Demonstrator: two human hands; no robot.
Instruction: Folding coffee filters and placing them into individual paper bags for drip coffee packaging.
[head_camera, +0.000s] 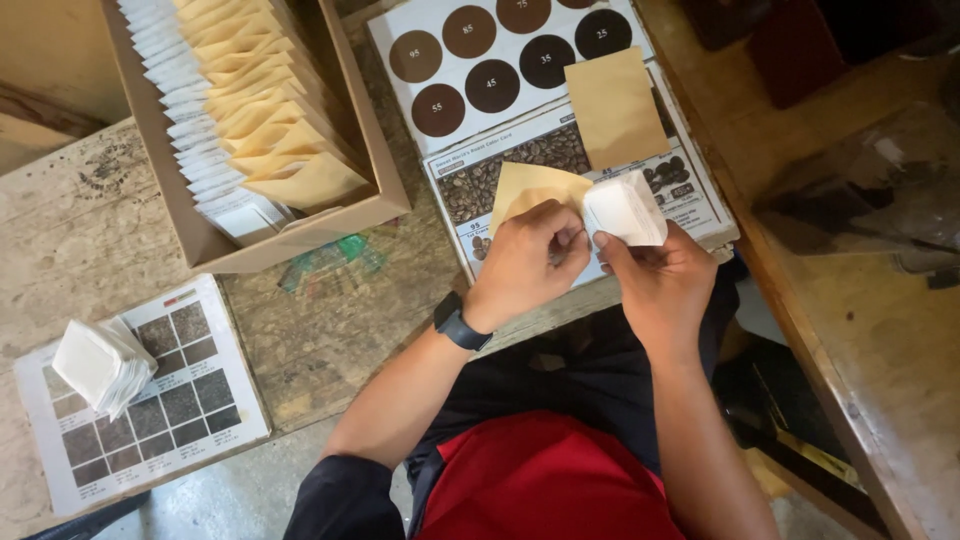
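The left hand (528, 262) has its fingers curled shut around a tan envelope (535, 188), thumb pinching at its edge. The right hand (655, 275) grips a white filter stack (625, 208) between thumb and fingers, touching the envelope. Both hover above a colour chart (520, 90). A second envelope (615, 108) lies on it; a box (290, 215) of envelopes sits left.

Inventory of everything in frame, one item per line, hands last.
cardboard box: one, brown, top left, filled with rows of tan and white envelopes
loose envelope: one, tan, on the colour chart
colour chart: one, white with brown circles, top centre
swatch card: one, white with grey-brown squares, bottom left
filter stack: one, white, on swatch card
table: one, worn wood
left hand: holds tan envelope, watch on wrist
right hand: holds white filter bundle
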